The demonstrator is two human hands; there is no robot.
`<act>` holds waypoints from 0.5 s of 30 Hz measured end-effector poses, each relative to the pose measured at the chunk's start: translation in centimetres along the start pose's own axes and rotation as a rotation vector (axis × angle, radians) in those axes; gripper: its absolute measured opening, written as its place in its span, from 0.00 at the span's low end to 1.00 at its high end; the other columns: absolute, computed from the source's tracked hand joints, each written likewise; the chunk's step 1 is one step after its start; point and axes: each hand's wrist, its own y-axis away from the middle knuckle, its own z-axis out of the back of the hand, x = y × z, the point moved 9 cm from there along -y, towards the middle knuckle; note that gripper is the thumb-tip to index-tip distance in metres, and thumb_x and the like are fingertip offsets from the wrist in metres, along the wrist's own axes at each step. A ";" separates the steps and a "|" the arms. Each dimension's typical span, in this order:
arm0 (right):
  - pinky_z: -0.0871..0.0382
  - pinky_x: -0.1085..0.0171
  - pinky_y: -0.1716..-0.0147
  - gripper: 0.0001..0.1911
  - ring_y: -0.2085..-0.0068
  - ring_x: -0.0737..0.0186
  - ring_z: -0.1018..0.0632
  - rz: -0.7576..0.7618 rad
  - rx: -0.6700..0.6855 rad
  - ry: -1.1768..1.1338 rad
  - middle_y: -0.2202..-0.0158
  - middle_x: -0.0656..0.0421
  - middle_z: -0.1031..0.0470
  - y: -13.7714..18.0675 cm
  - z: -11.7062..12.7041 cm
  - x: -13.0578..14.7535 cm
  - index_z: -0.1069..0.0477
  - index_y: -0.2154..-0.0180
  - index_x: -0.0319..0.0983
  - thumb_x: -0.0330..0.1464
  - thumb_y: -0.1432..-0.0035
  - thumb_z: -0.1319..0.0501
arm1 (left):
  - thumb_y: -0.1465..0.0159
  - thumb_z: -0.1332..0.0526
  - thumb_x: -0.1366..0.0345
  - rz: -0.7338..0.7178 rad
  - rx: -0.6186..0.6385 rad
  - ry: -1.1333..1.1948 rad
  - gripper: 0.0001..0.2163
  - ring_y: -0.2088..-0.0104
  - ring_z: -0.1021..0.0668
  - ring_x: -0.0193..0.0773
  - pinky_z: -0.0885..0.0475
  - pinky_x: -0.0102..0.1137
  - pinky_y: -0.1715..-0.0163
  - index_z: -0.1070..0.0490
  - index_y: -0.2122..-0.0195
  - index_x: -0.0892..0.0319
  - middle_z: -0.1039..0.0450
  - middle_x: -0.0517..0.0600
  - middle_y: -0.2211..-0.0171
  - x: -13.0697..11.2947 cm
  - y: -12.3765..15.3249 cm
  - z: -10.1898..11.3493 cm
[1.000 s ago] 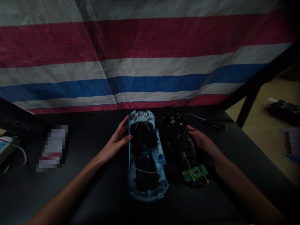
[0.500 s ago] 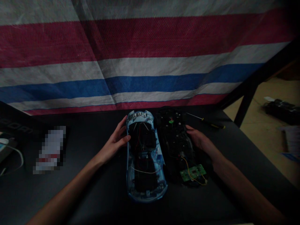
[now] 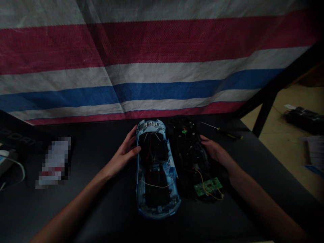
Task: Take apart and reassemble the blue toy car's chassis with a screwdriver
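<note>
I see the blue car shell (image 3: 157,175) and the black chassis (image 3: 191,155) lying side by side on the table (image 3: 101,209), long axes running away from me — my left hand (image 3: 124,153) lightly pinches the shell's left rim, my right hand (image 3: 215,151) rests uncurled against the chassis's right flank.

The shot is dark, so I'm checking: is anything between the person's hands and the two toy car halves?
Nothing visible. The left hand touches the blue body shell's left edge, and the right hand touches the black chassis's right side. The screwdriver lies farther back, off to the side.
</note>
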 end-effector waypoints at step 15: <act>0.23 0.52 0.53 0.20 0.50 0.48 0.17 0.020 0.027 -0.014 0.51 0.62 0.15 0.4 -0.7 0.5 0.23 0.48 0.50 0.39 0.42 0.36 | 0.31 0.34 0.53 0.007 -0.030 -0.040 0.38 0.24 0.53 0.62 0.44 0.62 0.30 0.54 0.25 0.33 0.52 0.47 0.23 0.2 0.0 0.5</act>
